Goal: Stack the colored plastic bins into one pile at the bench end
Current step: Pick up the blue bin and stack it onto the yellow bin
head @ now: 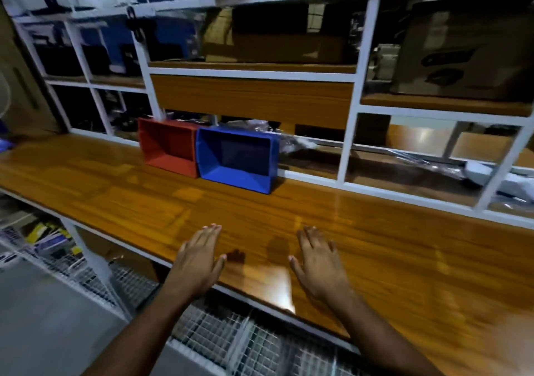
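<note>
Both hands reach out flat over the bench (375,245), palms down, forearms stretched forward from the near edge. The left hand (199,260) and right hand (318,266) sit near each other — fingers spread loosely, thumbs turned inward, holding nothing. Whether the palms touch the wood cannot be told. Well beyond the fingertips, at the back of the bench, a red bin (169,147) and a blue bin (238,159) stand touching side by side — red beyond the left fingers, blue between both hands' lines of reach.

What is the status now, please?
Left hand and right hand open, empty. Red bin and blue bin side by side, unstacked. Path clear.
</note>
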A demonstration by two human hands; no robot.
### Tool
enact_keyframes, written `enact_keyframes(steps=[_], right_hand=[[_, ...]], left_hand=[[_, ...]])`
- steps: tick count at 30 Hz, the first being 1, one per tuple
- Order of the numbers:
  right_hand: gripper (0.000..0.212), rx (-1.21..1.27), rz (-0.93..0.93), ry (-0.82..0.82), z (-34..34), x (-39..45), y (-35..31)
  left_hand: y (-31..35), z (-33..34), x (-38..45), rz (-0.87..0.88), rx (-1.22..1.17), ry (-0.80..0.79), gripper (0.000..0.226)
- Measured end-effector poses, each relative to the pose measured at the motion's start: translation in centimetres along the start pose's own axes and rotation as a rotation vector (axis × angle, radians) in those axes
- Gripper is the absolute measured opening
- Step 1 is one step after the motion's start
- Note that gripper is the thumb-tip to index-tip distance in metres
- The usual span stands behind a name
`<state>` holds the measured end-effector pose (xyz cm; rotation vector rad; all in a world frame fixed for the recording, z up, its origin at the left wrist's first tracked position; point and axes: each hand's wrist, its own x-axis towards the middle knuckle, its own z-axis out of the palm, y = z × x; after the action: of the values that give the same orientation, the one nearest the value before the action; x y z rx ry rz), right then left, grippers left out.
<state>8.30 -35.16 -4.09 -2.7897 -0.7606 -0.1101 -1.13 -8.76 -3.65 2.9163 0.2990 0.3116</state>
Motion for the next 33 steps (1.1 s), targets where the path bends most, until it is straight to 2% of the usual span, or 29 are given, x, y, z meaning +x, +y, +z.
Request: enact_keyframes(steps=[10,18,24,28,33], right_hand=[[0.067,0.091,-0.025,-0.010,6.3,19.3,-10.7],[0.065,0.106,0.063,0.112,6.1,32.9,-16.4],[0.057,0.195,0.321,0.250,5.3,39.4,-19.7],[0.058,0.276,0.408,0.303,6.5,39.6,-22.5],[0.058,0.330,0.437,0.380,8.7,37.2,-24.6]], left_hand=[[-12.7,0.8,12.7,-0.029,-0.014,-0.085,0.069],[-21.1,0.5,23.9,0.108,-0.065,-0.072,0.070],[-25.4,-1.3,35.0,0.406,-0.050,0.033,0.072],[-23.3,-3.6,43.4,0.655,0.038,0.178,0.071],[-19.2,-4.8,48.2,0.807,0.219,0.146,0.066]])
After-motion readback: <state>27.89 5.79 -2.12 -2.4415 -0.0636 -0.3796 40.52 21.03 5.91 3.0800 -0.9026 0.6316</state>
